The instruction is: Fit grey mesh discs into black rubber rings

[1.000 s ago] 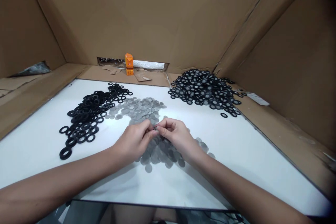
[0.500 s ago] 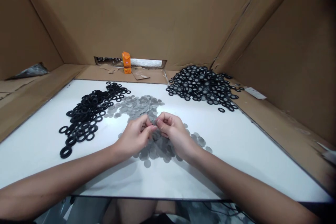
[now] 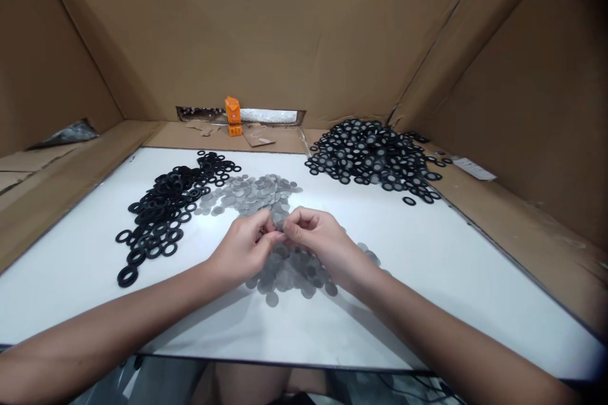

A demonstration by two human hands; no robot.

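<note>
My left hand (image 3: 247,243) and my right hand (image 3: 319,235) meet fingertip to fingertip over a pile of thin grey discs (image 3: 289,272) on the white table. Both are closed in a pinch. A small grey disc (image 3: 280,226) shows at the right fingertips. What the left thumb and finger grip is hidden by the fingers. More grey discs (image 3: 256,193) lie just beyond my hands. To the left is a heap of black rings (image 3: 166,199), some stacked on one another. A large heap of black rings with grey centres (image 3: 370,155) sits at the back right.
Cardboard walls (image 3: 285,31) enclose the white table (image 3: 441,304) at the back and sides. An orange box (image 3: 232,115) stands at the back before a slot in the cardboard. A white paper label (image 3: 474,168) lies on the right cardboard ledge.
The view has shifted slightly, so everything sits a little lower and further right. My hands stay pinched together over the discs, the right one turned slightly flatter.
</note>
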